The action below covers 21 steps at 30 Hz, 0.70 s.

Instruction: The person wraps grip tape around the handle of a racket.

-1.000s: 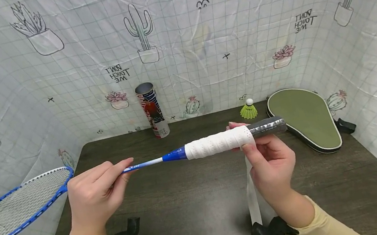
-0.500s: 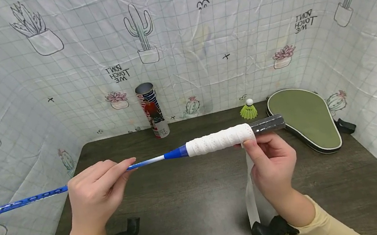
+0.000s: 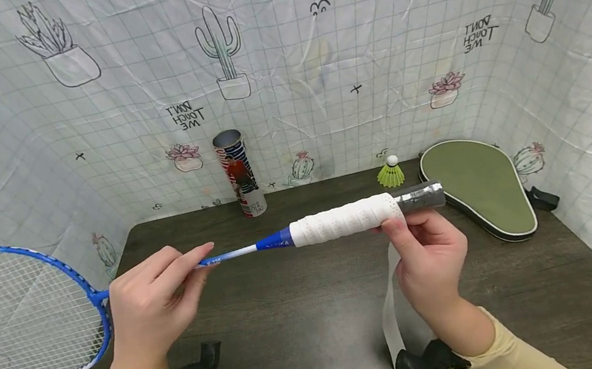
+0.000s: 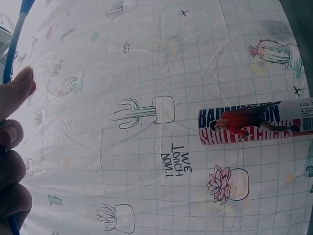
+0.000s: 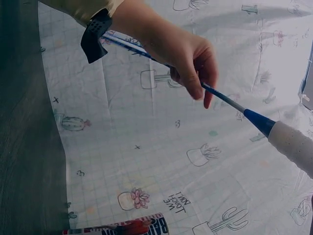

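Creased white cloth (image 3: 274, 41) with a thin grid walls in the back and both sides of a dark, wood-grained worktop (image 3: 293, 319). Line-drawn cacti (image 3: 220, 49), pink succulents (image 3: 446, 88) and black lettering (image 3: 185, 115) pattern it. A soft sheen lies on the worktop's near middle. At the left wrist view's upper left edge shows a pale patch (image 4: 4, 27), perhaps room beyond, too cut off to name.

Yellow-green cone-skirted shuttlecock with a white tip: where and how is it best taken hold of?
Probably by the rounded white tip, from above: the shuttlecock stands skirt-down on the dark wood-grain table, tip uppermost, while its flared, ribbed skirt looks flimsier.
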Motion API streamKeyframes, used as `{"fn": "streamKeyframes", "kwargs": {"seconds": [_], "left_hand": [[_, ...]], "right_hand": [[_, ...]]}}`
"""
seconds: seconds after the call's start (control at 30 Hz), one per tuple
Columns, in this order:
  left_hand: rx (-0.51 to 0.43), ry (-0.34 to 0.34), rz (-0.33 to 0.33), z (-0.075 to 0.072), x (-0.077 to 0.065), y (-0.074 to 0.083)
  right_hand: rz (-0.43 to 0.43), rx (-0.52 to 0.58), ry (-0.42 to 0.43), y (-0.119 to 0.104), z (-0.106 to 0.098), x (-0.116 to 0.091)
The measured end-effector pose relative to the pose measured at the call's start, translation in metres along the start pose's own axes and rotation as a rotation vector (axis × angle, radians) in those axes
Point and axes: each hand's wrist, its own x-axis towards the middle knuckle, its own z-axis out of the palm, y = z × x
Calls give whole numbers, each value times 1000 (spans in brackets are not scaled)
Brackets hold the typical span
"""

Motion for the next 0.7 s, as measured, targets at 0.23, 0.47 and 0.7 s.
{"fn": "streamKeyframes", "kwargs": {"seconds": [0.23,0.47,0.7], "left_hand": [[-7,19,19,1,1,0],[11,-18,11,1,-1,-1],[-10,-44,-9,-1,-4,-1]], "right_hand": [[7,9,-36,-1,0,-1],[5,21,-25,-1,1,0],[7,-10,18,1,-1,1]]}}
